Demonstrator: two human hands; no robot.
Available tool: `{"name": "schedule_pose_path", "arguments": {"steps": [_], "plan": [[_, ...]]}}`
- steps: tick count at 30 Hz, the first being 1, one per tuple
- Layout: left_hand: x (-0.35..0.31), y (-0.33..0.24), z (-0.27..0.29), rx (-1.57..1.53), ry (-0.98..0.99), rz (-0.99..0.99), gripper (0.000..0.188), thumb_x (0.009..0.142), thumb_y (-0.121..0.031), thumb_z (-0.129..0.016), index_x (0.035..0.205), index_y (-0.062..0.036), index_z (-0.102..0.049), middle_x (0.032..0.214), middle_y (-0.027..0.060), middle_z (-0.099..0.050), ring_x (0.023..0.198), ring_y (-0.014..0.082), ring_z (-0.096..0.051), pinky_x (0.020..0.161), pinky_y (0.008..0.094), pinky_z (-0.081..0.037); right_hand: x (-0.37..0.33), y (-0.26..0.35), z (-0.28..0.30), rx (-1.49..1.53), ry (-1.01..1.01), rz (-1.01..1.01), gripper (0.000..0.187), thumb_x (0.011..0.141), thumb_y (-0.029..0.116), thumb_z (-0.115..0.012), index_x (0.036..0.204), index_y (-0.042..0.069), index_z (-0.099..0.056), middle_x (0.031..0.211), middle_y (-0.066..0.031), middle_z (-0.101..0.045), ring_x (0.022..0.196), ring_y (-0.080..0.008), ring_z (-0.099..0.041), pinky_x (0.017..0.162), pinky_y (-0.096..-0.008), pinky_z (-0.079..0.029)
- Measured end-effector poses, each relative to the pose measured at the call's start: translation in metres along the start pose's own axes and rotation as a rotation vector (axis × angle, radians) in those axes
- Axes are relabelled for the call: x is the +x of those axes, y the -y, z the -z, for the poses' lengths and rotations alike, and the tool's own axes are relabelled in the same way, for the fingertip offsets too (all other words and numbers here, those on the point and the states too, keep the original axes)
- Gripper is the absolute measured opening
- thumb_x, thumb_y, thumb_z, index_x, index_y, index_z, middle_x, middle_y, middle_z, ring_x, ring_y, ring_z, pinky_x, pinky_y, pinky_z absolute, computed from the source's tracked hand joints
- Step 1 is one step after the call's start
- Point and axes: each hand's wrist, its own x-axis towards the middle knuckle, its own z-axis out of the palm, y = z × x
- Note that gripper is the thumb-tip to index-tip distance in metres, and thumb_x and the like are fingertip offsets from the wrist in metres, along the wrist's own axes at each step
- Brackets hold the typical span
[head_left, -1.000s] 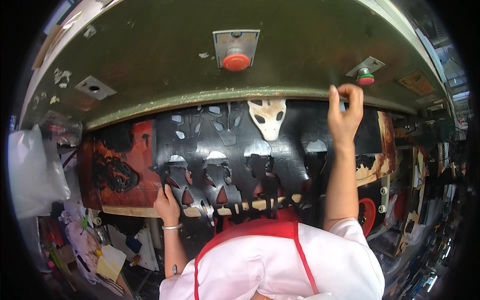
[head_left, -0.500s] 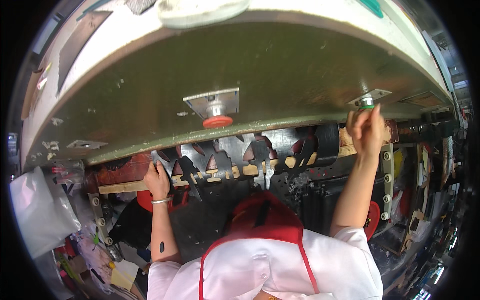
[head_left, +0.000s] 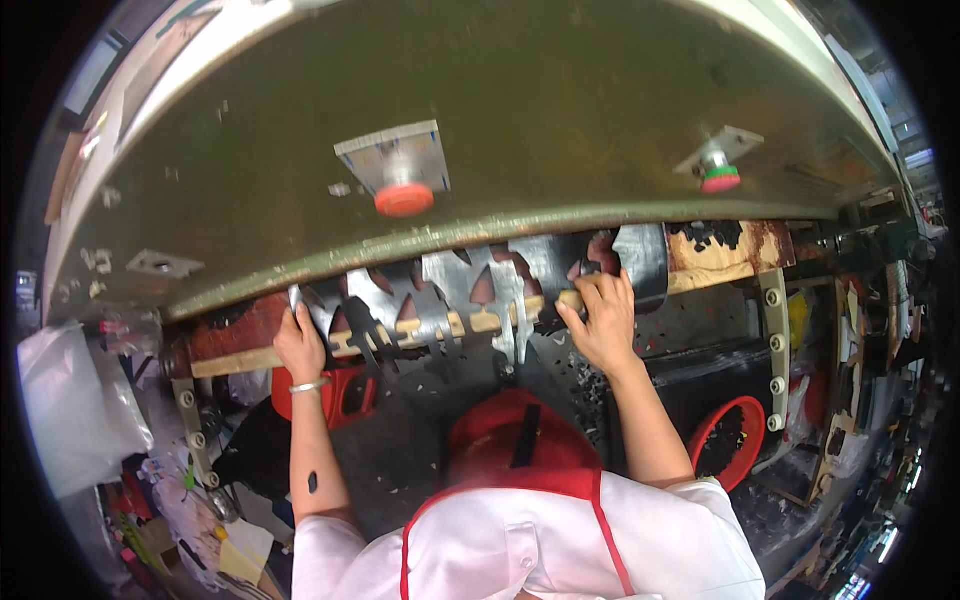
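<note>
A black, glossy sheet (head_left: 545, 252) full of ragged cut-out holes lies across the reddish-brown board of a green machine, its strips hanging over the board's pale front edge. At the sheet's left end, the fingers and thumb of my left hand (head_left: 300, 347) are closed on its edge. My right hand (head_left: 608, 318) is on the right part of the sheet beside a cut-out, fingers bent over it and thumb near the board's front edge. Whatever lies under those fingertips is partly hidden.
Above the board, the green machine beam (head_left: 560, 120) carries a red knob (head_left: 404, 199) and a green-and-red push button (head_left: 720, 178). Black scraps (head_left: 705, 236) lie on the board's right end (head_left: 745, 250). A red basin (head_left: 728, 445) stands below right; clear plastic bags (head_left: 80, 400) are at left.
My right hand has come away from the push button and moved down and left onto the sheet. My left hand stays at the sheet's left end. The view has shifted slightly.
</note>
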Motion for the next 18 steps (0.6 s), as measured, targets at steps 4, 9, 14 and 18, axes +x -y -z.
{"name": "schedule_pose_path", "arguments": {"steps": [4,9,14,18], "plan": [[-0.022,0.001,0.007,0.023,-0.008,-0.011,0.036,0.097,-0.029,-0.049,0.077,0.0002,-0.054,0.066,0.0265,-0.055,0.065,0.0474,-0.055,0.054,0.05,-0.039,-0.023,0.011,0.013,0.001,0.041,0.003,0.039,0.08,0.032,-0.067,0.106,0.003,-0.062,0.103,-0.0104,-0.057,0.102,-0.0315,-0.051,0.108,-0.0497,-0.029],[-0.082,0.002,0.034,-0.017,0.017,0.029,0.031,0.097,-0.026,-0.048,0.083,0.0002,-0.057,0.07,0.0252,-0.057,0.067,0.0466,-0.056,0.058,0.049,-0.041,-0.064,0.026,0.06,0.076,0.227,-0.063,0.049,0.077,0.035,-0.07,0.112,0.001,-0.063,0.104,-0.0108,-0.061,0.104,-0.03,-0.055,0.106,-0.049,-0.032],[-0.142,0.016,0.065,-0.228,0.059,0.1,0.036,0.097,-0.03,-0.048,0.089,0.0027,-0.06,0.076,0.0255,-0.06,0.072,0.0415,-0.059,0.063,0.0457,-0.042,-0.021,0.038,0.061,0.255,-0.199,-0.165,0.066,0.066,0.023,-0.081,0.122,-0.001,-0.055,0.109,-0.0166,-0.062,0.107,-0.0348,-0.052,0.096,-0.0435,-0.041],[-0.175,0.02,0.092,-0.189,0.29,0.319,0.052,0.101,-0.038,-0.037,0.086,0.0044,-0.062,0.078,0.0258,-0.062,0.075,0.0413,-0.06,0.068,0.0466,-0.042,-0.001,0.082,0.009,0.12,0.016,-0.001,0.104,0.057,0.033,-0.086,0.142,0.004,-0.033,0.133,-0.0383,-0.033,0.128,-0.0519,-0.026,0.106,-0.0519,-0.031]]}}
